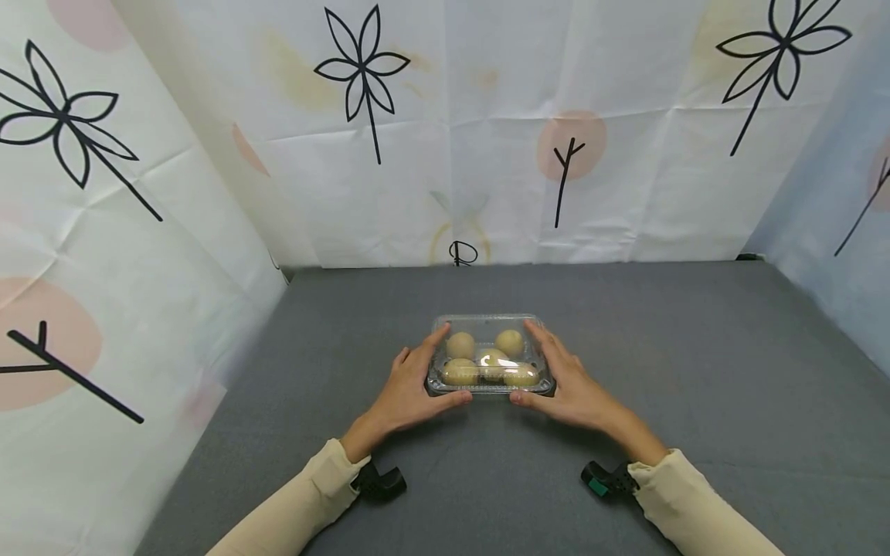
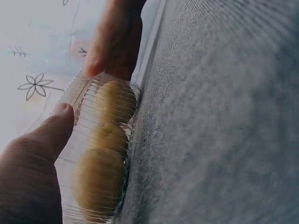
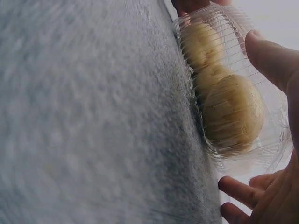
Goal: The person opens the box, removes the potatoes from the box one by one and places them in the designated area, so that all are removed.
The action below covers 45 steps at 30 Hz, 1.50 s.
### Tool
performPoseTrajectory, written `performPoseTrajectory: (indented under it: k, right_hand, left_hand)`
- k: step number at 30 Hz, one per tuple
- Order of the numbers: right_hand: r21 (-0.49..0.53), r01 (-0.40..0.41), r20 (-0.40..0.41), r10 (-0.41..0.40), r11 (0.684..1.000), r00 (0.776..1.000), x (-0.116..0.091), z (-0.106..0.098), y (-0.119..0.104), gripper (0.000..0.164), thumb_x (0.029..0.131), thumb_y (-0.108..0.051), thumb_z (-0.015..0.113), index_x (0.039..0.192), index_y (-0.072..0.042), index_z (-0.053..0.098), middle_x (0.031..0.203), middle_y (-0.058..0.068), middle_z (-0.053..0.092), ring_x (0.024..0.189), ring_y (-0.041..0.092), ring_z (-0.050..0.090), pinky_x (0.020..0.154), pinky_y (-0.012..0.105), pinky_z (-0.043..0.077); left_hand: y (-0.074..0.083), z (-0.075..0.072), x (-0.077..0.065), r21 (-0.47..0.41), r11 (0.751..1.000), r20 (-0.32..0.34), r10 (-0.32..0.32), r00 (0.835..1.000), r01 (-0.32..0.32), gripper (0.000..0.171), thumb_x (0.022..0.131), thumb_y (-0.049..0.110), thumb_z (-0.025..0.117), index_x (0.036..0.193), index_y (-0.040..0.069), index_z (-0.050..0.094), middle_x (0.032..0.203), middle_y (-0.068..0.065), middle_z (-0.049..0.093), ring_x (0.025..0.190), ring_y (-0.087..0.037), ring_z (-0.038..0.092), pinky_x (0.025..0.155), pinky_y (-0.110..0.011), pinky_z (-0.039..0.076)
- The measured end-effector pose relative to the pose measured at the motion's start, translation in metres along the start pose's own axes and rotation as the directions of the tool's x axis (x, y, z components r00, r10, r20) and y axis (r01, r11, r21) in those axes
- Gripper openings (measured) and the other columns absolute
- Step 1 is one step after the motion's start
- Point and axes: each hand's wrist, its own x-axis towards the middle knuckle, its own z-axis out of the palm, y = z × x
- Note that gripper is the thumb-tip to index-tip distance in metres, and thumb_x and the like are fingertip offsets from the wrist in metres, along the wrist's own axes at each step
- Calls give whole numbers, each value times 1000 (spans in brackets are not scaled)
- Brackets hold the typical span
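A clear plastic clamshell container rests on the grey cloth in the head view, its lid down. Inside lie several round, pale yellow potatoes or fruits; their exact kind is hard to tell. My left hand holds the container's left side, thumb at the front edge and fingers along the side. On the opposite side my right hand grips it in the same way. Both wrist views show the ribbed clear wall close up, with thumbs against or near it. Some fingertips are hidden behind the container.
Grey cloth covers the table. White fabric with printed flowers and twigs hangs at the back, with more along the left and right sides. A black camera mount sits on each wrist below the cream sleeves.
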Motion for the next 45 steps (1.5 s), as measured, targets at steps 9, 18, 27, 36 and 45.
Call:
performPoseTrajectory:
  k: [9, 18, 27, 36, 45]
  right_hand:
    - [82, 35, -60, -30, 996, 998, 1, 8, 4, 106, 83, -34, 84, 164, -22, 18, 167, 16, 28, 142, 43, 44, 113, 70, 25]
    - [232, 61, -112, -35, 971, 993, 1, 12, 5, 98, 85, -21, 83, 163, -22, 25, 168, 12, 28, 151, 42, 31, 118, 70, 23]
    - [244, 72, -169, -31, 967, 985, 1, 18, 5, 91, 86, -16, 82, 161, -21, 31, 164, 14, 37, 149, 41, 37, 117, 64, 30]
    - [256, 100, -183, -53, 962, 982, -1, 22, 4, 87, 88, -13, 79, 161, -18, 31, 162, 20, 39, 148, 46, 37, 116, 69, 28]
    - [255, 119, -183, -73, 959, 980, -1, 22, 3, 84, 90, -11, 76, 161, -14, 31, 165, 15, 35, 146, 46, 40, 116, 69, 28]
  left_hand:
    - [-1, 2, -2, -65, 998, -24, 17, 1000, -18, 104, 82, 56, 78, 164, 27, 21, 167, 1, 32, 148, -32, 42, 120, -71, 9]
    - [1, 1, -1, -136, 990, -26, 28, 999, -31, 99, 85, 43, 79, 164, 27, 22, 168, 0, 32, 150, -33, 39, 119, -71, 3]
    - [-2, 5, -1, -170, 985, -45, 16, 999, -23, 98, 87, 39, 78, 164, 30, 19, 168, 0, 30, 151, -34, 36, 120, -70, 1]
    - [0, 4, -4, -164, 986, -70, 24, 997, -35, 96, 86, 39, 77, 164, 29, 21, 168, -3, 31, 150, -37, 37, 118, -72, 3]
    - [-3, 6, -3, -155, 987, -75, 28, 997, -39, 94, 88, 43, 74, 164, 29, 21, 168, -2, 30, 150, -37, 37, 119, -71, 4]
